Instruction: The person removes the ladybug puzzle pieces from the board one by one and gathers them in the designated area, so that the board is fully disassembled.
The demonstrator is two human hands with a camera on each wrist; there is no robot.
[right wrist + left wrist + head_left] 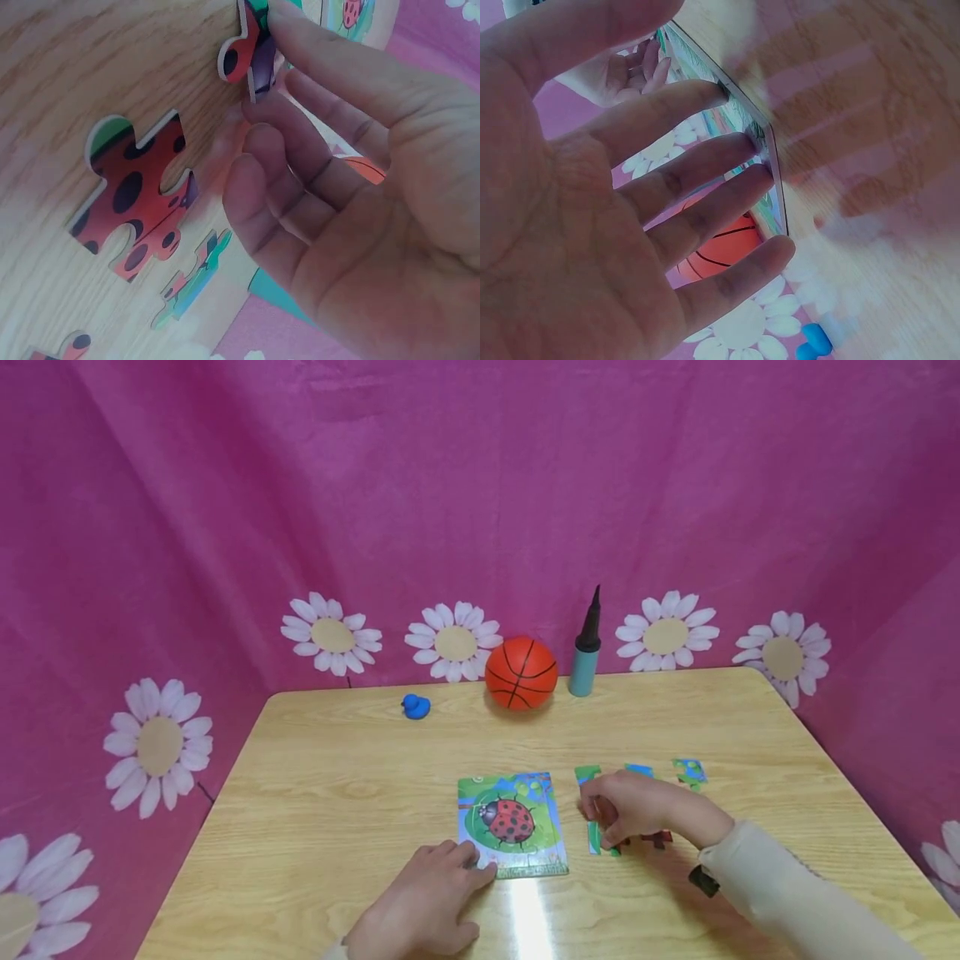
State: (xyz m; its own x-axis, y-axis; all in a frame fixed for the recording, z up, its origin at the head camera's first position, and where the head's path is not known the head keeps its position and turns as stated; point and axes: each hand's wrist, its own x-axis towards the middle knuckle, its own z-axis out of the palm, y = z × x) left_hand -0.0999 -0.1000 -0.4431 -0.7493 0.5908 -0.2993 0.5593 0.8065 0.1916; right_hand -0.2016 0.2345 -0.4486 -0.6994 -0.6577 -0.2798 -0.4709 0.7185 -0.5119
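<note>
A square ladybug puzzle (512,821) lies on the table before me. My left hand (438,885) rests at its lower left corner, fingers extended and fingertips touching the edge; the left wrist view shows the palm with nothing in it. Right of the puzzle, my right hand (630,807) reaches down among loose pieces. Its thumb and index finger pinch a red, purple and green puzzle piece (259,49), partly hidden by the thumb. Closest to the curled fingers lies a red black-spotted piece (135,191), flat on the wood, with a green-edged piece (191,277) beside it.
More loose pieces lie behind the right hand, among them a green piece (587,772) and a blue-green piece (690,770). Along the back stand a blue toy duck (416,707), an orange ball (521,674) and a hand pump (584,668). A pink flowered curtain (480,510) surrounds the table.
</note>
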